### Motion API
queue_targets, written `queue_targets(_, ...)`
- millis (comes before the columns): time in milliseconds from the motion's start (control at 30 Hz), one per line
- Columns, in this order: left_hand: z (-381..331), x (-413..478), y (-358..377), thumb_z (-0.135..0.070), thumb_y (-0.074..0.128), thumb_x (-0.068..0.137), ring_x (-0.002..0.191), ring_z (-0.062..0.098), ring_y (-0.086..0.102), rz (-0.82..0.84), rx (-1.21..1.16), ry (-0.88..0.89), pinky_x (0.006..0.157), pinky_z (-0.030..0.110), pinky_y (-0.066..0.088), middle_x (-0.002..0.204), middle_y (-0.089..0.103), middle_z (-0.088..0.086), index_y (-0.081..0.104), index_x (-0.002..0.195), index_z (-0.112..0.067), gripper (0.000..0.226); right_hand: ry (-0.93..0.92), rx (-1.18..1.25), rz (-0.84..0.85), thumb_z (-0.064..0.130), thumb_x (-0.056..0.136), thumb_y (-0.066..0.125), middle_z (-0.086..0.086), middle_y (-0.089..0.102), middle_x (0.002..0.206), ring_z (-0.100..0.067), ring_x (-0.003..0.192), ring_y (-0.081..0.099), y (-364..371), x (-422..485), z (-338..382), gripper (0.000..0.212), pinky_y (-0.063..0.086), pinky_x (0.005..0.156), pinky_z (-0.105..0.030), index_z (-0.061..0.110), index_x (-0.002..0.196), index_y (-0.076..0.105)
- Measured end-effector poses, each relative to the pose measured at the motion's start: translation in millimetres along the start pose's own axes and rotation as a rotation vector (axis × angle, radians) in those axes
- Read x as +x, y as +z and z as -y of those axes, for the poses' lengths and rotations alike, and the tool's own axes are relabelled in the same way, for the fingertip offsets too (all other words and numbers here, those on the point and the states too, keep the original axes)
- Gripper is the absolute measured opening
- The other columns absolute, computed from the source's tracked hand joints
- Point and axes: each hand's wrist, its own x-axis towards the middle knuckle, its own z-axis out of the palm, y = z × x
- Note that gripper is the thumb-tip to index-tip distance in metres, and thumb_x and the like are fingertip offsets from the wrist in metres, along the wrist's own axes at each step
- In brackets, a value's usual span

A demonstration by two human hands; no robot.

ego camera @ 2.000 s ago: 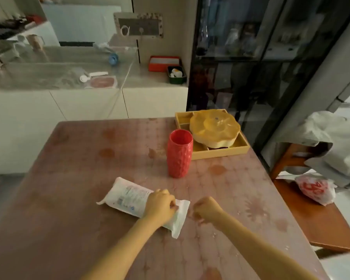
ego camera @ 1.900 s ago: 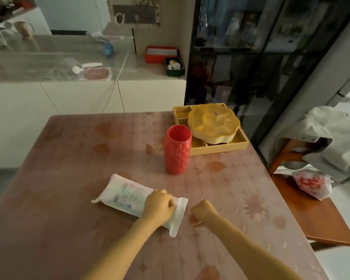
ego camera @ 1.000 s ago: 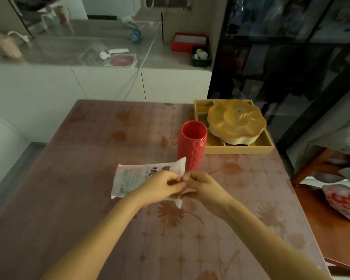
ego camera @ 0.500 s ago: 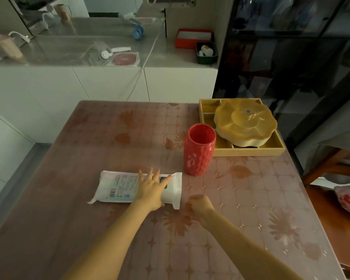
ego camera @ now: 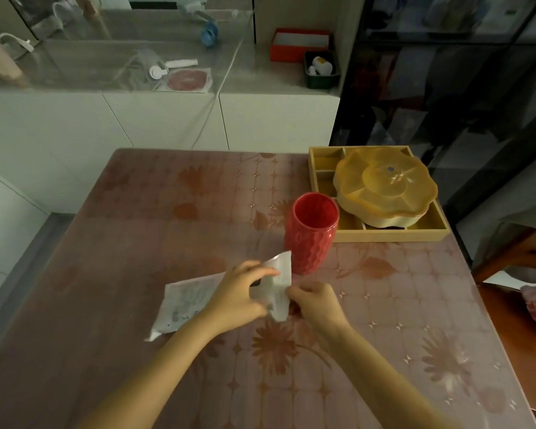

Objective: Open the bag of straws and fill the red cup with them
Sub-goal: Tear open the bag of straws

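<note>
The white printed bag of straws (ego camera: 186, 301) lies on the table with its right end lifted and bent upward. My left hand (ego camera: 239, 295) grips that raised end from the left. My right hand (ego camera: 314, 301) pinches the bag's right edge from the other side. The red textured cup (ego camera: 311, 235) stands upright and empty just behind the bag's raised end, a little beyond both hands. The bag looks sealed; no straws show.
A yellow divided tray (ego camera: 393, 235) with a flower-shaped lidded dish (ego camera: 384, 190) sits behind and right of the cup. The table (ego camera: 167, 212) has a patterned reddish cover. A wooden chair (ego camera: 520, 335) with a plastic bag stands at the right.
Half a second ago my left hand lay flat on the bag and my right fist rested beside it. Now both hands grip the bag's right end, which is raised toward the cup.
</note>
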Motion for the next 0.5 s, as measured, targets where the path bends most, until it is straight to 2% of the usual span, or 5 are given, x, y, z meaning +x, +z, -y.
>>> queue_targets(133, -61.6, -9.5, -33.0, -0.017, 0.066, 0.062, 0.118, 0.001, 0.039, 0.023, -0.243, 0.089, 0.092, 0.022, 0.037, 0.127, 0.040, -0.017, 0.049, 0.114, -0.049, 0.063, -0.141, -0.012, 0.073, 0.003, 0.077, 0.058, -0.004, 0.055, 0.045, -0.011, 0.039, 0.047, -33.7, -18.9, 69.6, 0.021, 0.039, 0.038, -0.020, 0.003, 0.057, 0.063)
queue_targets(200, -79.9, -13.7, -40.0, -0.016, 0.066, 0.071, 0.111, 0.002, 0.045, -0.023, -0.247, 0.129, 0.092, 0.022, 0.038, 0.118, 0.046, -0.010, 0.057, 0.108, -0.041, 0.045, -0.203, -0.113, 0.090, 0.005, 0.078, 0.059, -0.001, 0.055, 0.045, -0.010, 0.040, 0.048, -44.0, -28.8, 87.5, 0.024, 0.040, 0.039, -0.018, 0.006, 0.055, 0.062)
queue_targets(300, -95.4, -16.0, -40.7, -0.023, 0.060, 0.085, 0.085, 0.005, 0.053, -0.147, -0.123, 0.164, 0.076, 0.022, 0.041, 0.092, 0.055, -0.005, 0.060, 0.081, -0.029, 0.007, -0.344, -0.305, 0.106, 0.010, 0.078, 0.059, 0.003, 0.052, 0.049, -0.009, 0.046, 0.049, -45.3, -45.1, 90.1, 0.021, 0.043, 0.046, -0.019, 0.007, 0.057, 0.059)
queue_targets(400, -94.9, -19.4, -39.3, -0.033, 0.056, 0.087, 0.067, 0.008, 0.049, -0.085, -0.216, 0.082, 0.067, 0.027, 0.038, 0.072, 0.052, -0.006, 0.055, 0.066, -0.027, 0.022, -0.424, -0.385, 0.211, 0.023, 0.074, 0.055, 0.011, 0.048, 0.054, -0.006, 0.054, 0.045, -37.8, -56.9, 86.4, 0.020, 0.041, 0.056, -0.027, 0.026, 0.054, 0.054)
queue_targets(500, -84.7, -29.6, -41.2, -0.032, 0.059, 0.087, 0.060, 0.005, 0.051, -0.035, -0.364, -0.018, 0.060, 0.024, 0.041, 0.059, 0.056, -0.013, 0.062, 0.060, -0.031, 0.027, -0.395, -0.246, 0.393, 0.014, 0.077, 0.055, 0.014, 0.059, 0.062, -0.002, 0.062, 0.054, -23.1, -62.6, 81.7, 0.029, 0.047, 0.065, -0.026, 0.036, 0.062, 0.064)
